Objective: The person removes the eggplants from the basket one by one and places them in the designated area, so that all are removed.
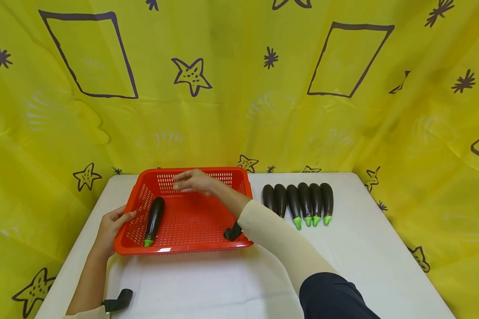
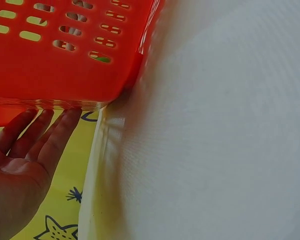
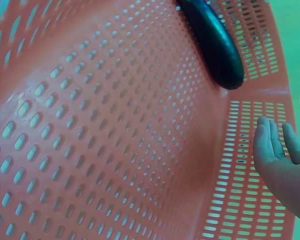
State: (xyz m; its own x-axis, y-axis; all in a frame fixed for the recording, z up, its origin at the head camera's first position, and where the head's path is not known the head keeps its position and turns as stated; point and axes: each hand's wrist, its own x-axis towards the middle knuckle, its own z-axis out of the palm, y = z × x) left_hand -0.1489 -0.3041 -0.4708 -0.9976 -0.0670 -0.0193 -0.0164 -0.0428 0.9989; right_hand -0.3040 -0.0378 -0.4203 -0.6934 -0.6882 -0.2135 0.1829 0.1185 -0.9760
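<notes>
A red plastic basket [image 1: 183, 249] with slotted walls sits on the table, one dark eggplant [image 1: 155, 221] lying inside along its left wall. My left hand [image 1: 109, 230] grips the basket's left rim, thumb over the top; in the left wrist view its fingers [image 2: 60, 137] reach up under the rim. Over the back part of the basket hovers my right hand [image 1: 195, 181], fingers loosely extended and nothing in it. The right wrist view shows that hand [image 3: 285, 155] apart from the eggplant [image 3: 217, 47], beside the slotted wall.
Several eggplants [image 1: 304, 201] with green stems lie in a row to the right of the basket; the right forearm partly hides the leftmost ones. A white cloth [image 1: 383, 266] covers the table. Yellow patterned curtains [image 1: 223, 119] stand behind and at the sides.
</notes>
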